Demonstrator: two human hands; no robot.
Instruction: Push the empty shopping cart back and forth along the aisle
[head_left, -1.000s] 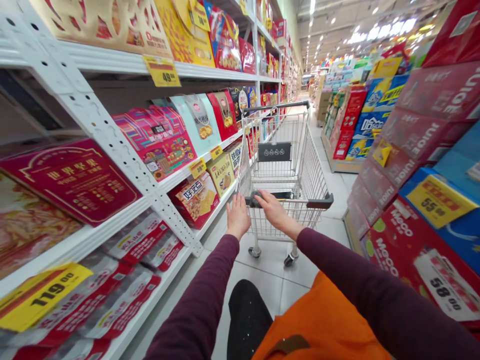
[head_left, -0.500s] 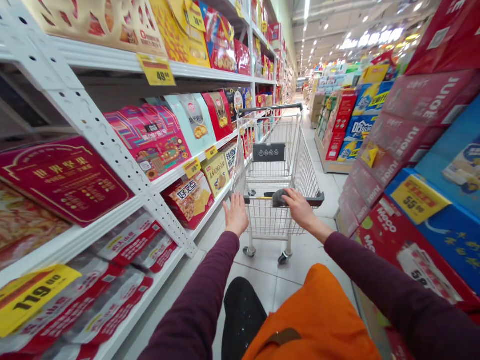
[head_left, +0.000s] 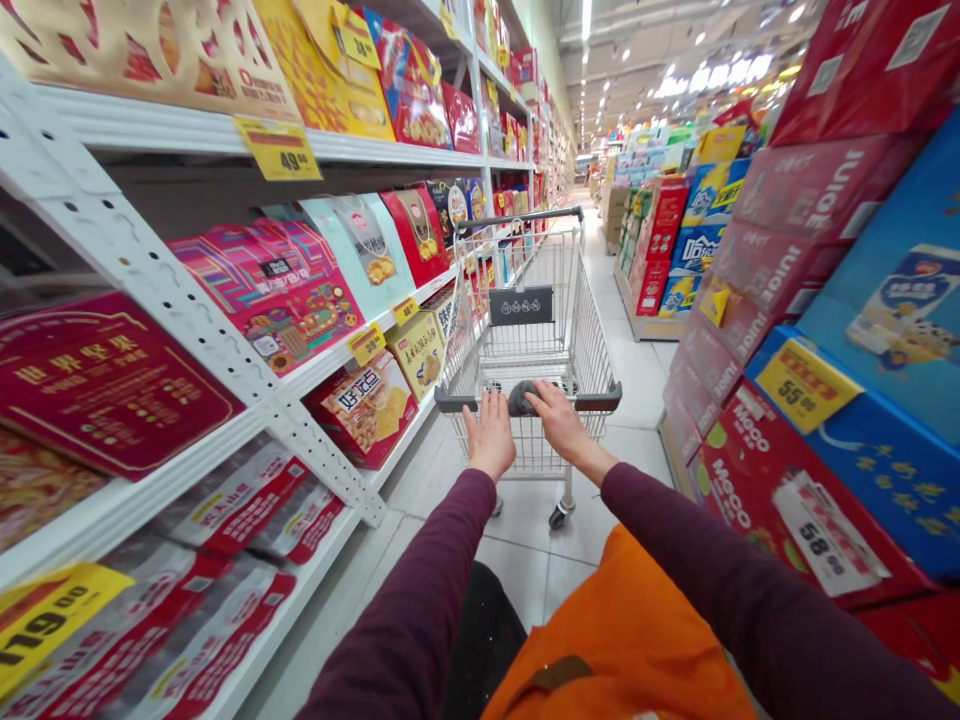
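Observation:
A wire shopping cart (head_left: pixel 592 340) stands in the aisle right in front of me. Its dark handle bar (head_left: pixel 604 398) runs across at hand height. My right hand (head_left: pixel 561 422) presses a grey cloth (head_left: pixel 523 398) onto the middle of the bar, fingers curled over it. Just to the left, my left hand (head_left: pixel 491 437) has its fingers stretched out, with the tips at the bar, and holds nothing. Both arms are in dark red sleeves, above an orange apron.
White shelves (head_left: pixel 187 350) on the left carry gift boxes and yellow price tags (head_left: pixel 277 148). Stacked red and blue cartons (head_left: pixel 795 300) line the right side. The tiled aisle floor (head_left: pixel 637 370) runs on past the cart towards more displays.
My right hand has slid the cloth left along the handle bar, from its right part to the middle. My left hand has come up to the bar.

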